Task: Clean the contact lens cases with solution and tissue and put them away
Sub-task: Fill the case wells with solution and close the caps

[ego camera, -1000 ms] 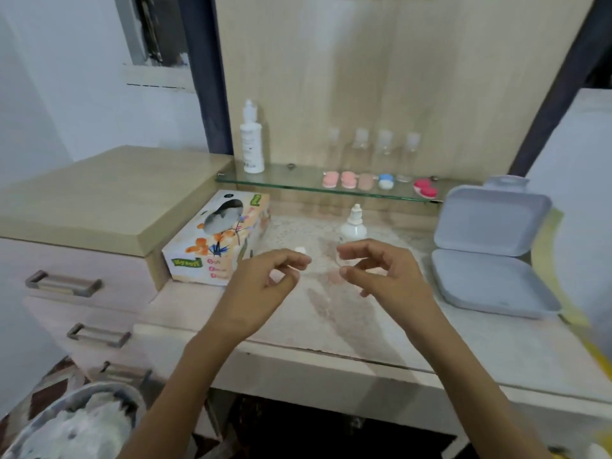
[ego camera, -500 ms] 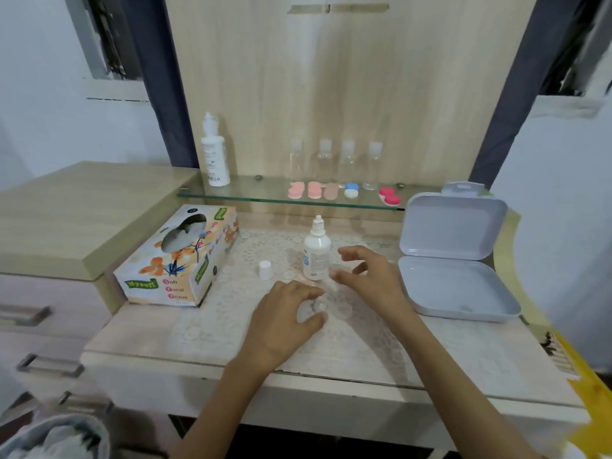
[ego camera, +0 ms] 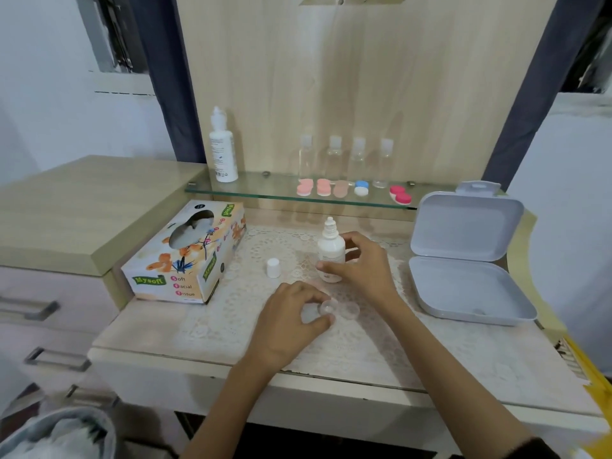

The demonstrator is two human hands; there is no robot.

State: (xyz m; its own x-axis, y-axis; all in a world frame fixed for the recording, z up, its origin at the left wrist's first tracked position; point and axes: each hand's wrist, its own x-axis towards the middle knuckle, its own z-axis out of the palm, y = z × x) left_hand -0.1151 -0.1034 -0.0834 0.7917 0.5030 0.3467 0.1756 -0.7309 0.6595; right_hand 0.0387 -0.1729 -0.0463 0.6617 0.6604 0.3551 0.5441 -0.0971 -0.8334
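Left grip [ego camera: 291,318] pinches the clear lens case [ego camera: 346,310]: light, rigid, probably slippery; hold at the rim. Right grip [ego camera: 366,268] encircles the solution bottle [ego camera: 330,248].

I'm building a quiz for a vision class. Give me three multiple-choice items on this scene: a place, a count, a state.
1. Where is the loose white cap?
A. on the lace mat, left of the dropper bottle
B. screwed onto that bottle
C. on the floor
2. How many clear bottles stand on the glass shelf?
A. two
B. four
C. six
3. The grey box is:
A. shut
B. lidless
C. open
Answers: 1 A, it stands on the mat; 2 B, four in a row; 3 C, its lid stands raised.
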